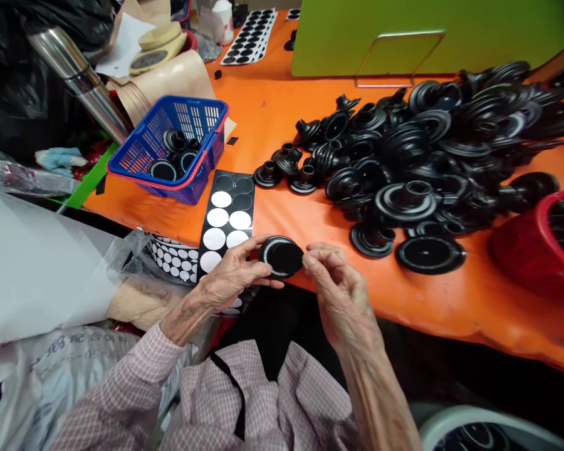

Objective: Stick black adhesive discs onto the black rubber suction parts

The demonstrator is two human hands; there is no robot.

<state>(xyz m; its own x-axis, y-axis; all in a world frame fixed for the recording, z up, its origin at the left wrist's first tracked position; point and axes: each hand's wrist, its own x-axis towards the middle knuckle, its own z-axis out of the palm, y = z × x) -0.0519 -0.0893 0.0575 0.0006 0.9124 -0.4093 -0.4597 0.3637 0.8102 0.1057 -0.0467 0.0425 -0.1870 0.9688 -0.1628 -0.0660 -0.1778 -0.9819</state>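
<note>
My left hand [237,269] grips a round black plastic part [265,252] by its rim, thumb in front and fingers behind. A thin black round sticker [287,258] lies over the part's face, reaching toward its right edge. With thumb and index finger, my right hand [336,285] pinches the sticker's right edge. Just behind my left hand, a black sticker sheet [235,181] with white circles and a few black discs hangs over the table's front edge. To the right, a large heap of similar black parts [404,147] is piled up.
A blue basket [207,150] with several black parts stands at the left. A red tub [521,235] is at the right, and a pale bucket [470,416] sits below. A green board [338,37] stands behind the orange table [258,119]. A steel flask [82,81] leans near the basket.
</note>
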